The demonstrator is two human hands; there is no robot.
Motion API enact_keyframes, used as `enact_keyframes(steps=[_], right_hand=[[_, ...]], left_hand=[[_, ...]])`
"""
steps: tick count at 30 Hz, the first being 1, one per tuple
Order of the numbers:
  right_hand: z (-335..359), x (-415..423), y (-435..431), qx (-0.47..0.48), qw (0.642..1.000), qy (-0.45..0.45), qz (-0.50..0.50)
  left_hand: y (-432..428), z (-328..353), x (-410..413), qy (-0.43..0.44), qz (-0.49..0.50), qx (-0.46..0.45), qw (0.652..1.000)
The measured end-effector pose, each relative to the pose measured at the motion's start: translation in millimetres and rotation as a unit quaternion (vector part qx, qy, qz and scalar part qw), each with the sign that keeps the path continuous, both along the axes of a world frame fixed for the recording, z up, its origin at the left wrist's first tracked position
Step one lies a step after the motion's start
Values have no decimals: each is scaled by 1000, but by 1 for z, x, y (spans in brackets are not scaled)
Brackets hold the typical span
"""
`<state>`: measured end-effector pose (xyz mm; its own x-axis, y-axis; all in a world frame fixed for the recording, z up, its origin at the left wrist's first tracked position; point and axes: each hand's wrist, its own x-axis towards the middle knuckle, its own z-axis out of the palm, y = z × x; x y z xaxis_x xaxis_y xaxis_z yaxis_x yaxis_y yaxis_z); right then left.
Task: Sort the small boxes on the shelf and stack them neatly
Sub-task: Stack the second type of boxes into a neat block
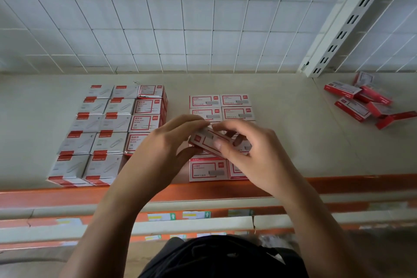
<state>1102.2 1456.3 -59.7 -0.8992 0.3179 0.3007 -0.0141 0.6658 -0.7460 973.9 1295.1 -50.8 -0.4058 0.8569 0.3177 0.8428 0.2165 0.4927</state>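
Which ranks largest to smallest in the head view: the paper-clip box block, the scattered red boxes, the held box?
1. paper-clip box block
2. scattered red boxes, though farthest away
3. held box, despite being nearest

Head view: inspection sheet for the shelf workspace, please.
Surface: beige shelf, orange front edge.
Job's things: left block of boxes in tidy rows; middle block in two columns, partly hidden; held box tilted above it.
Clutter: loose pile of red boxes at far right, unsorted.
Hands: left hand and right hand both grip the held box.
Cables: nothing seen.
Surroundings: wire grid behind, slotted post at right, labels on lower shelf edges.
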Motion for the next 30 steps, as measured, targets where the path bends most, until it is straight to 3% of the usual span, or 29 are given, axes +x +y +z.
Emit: enact_keyframes(steps=[9, 14, 16, 20, 30], right_hand=[[6, 9, -3, -202, 979, 27, -13], [2, 10, -11, -213, 977, 5, -23], [3, 13, -12, -158, 987, 10, -20], [3, 20, -6, 69, 995, 40, 58], [-16, 27, -20, 125, 989, 20, 82]], left_hand=[[-1, 2, 23, -59, 35, 73, 995], [-4, -4, 39, -45, 40, 37, 997], [-8, -4, 38, -42, 51, 41, 997], [-21, -1, 40, -35, 45, 27, 998], [-38, -3, 47, -57, 49, 20, 997]])
